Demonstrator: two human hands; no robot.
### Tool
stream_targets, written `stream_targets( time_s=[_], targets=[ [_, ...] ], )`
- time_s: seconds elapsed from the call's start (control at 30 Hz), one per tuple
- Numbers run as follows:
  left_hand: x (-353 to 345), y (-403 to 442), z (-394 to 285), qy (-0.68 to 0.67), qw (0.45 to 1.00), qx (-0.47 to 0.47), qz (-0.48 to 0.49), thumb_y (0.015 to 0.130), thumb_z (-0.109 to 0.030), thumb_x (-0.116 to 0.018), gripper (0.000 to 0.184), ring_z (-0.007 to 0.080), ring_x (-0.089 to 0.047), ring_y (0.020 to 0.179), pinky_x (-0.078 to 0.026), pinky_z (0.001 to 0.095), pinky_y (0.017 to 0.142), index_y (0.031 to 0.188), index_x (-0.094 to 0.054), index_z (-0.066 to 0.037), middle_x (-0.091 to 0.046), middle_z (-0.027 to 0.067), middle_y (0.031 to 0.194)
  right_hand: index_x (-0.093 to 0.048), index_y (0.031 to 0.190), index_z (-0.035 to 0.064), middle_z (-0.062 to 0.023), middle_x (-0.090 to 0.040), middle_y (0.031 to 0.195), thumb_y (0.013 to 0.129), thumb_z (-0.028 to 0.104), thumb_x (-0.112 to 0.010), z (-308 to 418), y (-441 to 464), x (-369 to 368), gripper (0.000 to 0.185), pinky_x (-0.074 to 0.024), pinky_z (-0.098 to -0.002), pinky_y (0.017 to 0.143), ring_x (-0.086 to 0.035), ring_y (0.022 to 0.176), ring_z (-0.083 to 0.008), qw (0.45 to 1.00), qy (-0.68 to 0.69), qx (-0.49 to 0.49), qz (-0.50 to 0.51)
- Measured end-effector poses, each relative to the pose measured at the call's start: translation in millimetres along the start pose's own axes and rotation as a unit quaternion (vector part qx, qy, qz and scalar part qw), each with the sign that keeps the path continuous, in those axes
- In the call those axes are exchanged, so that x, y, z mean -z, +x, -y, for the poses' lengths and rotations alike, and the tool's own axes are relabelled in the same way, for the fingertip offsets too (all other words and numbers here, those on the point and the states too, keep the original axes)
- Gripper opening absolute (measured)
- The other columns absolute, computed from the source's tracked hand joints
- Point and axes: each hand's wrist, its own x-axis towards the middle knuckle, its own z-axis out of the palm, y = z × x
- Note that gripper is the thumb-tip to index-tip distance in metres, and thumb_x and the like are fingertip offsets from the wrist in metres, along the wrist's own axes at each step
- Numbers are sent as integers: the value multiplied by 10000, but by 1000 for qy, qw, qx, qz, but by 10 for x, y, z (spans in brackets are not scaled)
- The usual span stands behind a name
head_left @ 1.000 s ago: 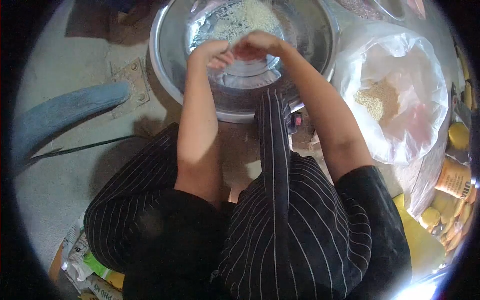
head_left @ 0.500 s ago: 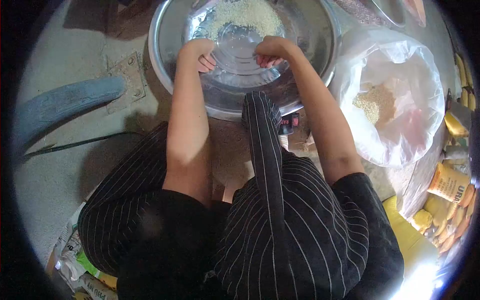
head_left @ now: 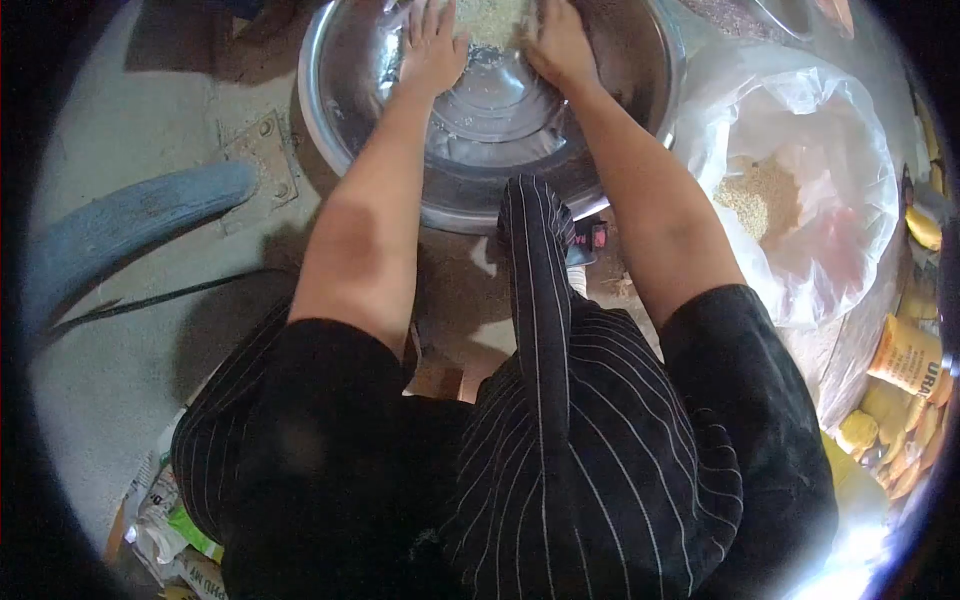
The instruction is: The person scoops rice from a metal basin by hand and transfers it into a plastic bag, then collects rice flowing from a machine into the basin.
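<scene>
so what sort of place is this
Perhaps a storeroom or small workshop, going by the metal basin, the open bag of what looks like grain and the rough grey floor.

Concrete floor: toward its left edge — a curved blue tube, bolted plate and thin dark rod; toward its right — an orange bag lettered "URA".
</scene>
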Motion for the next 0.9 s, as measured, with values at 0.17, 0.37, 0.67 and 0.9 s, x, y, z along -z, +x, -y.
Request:
stream_targets(
  time_s=[0.17, 0.37, 0.67, 0.9],
  targets=[
    [111, 190, -163, -38, 981, -158, -108, 910, -359, -380, 539, 310, -309, 1264, -264, 397, 1044, 1335, -301, -36, -330, 190, 1353, -421, 1245, -33, -243, -421, 1281, 893, 297, -386, 73, 95, -343, 484, -288, -425, 1025, -372, 1205, -396, 998, -54, 27, -36],
    [-225, 117, -327, -209, 970, -100, -68, 914, -300, -356, 479, 320, -421, 1196, -331, 407, 1004, 1253, -425, 31, -448, 236, 1262, -399, 1262, -44, -242, -384, 1317, 906, 359, -347, 219, 132, -404, 540, -265, -405, 1045, -338, 1239, -376, 970, 162, -140, 117],
    [-108, 143, -670, -654, 695, 276, -120, 945, -380, -354, 453, 261, -593, 898, -457, 343, 835, 998, -637, -29, -599, 139, 1060, -538, 1132, -23, -125, -586, 1064, 905, 304, -336, 634, 144, -680, 446, -419, -349, 885, -555, 960, -235, 568, 738, -348, -108],
    [158, 28, -752, -823, 406, 375, -135, 944, -482, -197, 648, 250, -584, 900, -478, 352, 822, 951, -629, 1, -606, 137, 996, -534, 1103, -4, -167, -573, 1074, 889, 292, -305, 797, 77, -313, 431, -429, -403, 895, -557, 973, -299, 375, 802, -454, -103]
  ],
)
